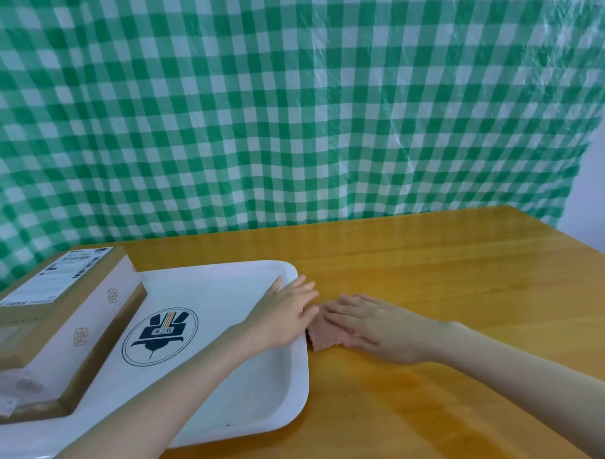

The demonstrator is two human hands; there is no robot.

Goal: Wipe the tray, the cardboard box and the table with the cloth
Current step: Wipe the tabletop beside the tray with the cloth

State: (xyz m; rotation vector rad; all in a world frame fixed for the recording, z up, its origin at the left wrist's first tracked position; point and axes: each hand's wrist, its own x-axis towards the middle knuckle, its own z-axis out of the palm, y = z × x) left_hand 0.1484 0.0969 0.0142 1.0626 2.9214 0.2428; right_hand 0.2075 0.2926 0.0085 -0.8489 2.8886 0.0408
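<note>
Two hands: both flat, fingers spread, gripping nothing.
Left hand: resting on the white tray's right rim.
Right hand: pressed on the pink cloth.
Cloth: on the wooden table, just beside the tray.
Cardboard box: sits on the tray's left side.

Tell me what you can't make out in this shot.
Head view only:
- Cloth: mostly hidden under the right hand.
- Cardboard box: left end cut off by the frame; label text too small.
- Tray: left part hidden under the box, near corner behind the left forearm.
</note>
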